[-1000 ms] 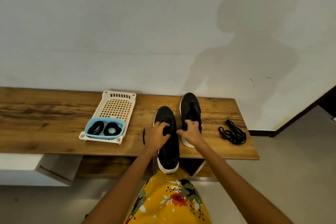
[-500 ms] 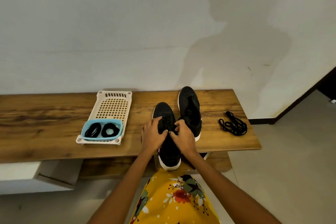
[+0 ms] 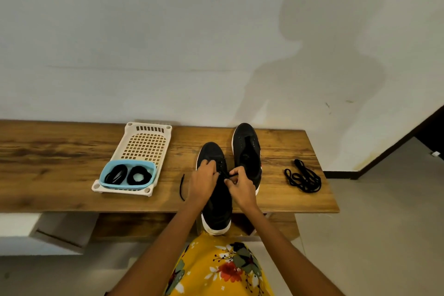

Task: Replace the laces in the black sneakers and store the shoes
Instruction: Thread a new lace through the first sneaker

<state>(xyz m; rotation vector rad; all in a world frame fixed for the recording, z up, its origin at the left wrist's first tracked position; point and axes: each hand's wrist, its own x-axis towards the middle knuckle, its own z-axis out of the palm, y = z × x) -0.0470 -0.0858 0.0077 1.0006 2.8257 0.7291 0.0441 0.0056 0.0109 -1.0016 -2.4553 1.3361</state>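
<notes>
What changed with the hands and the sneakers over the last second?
The right hand left the far sneaker and came over to the near sneaker, where it now pinches the lace. The left hand stayed on that sneaker. The loose lace bundle, blue tub and white tray kept their places.
</notes>
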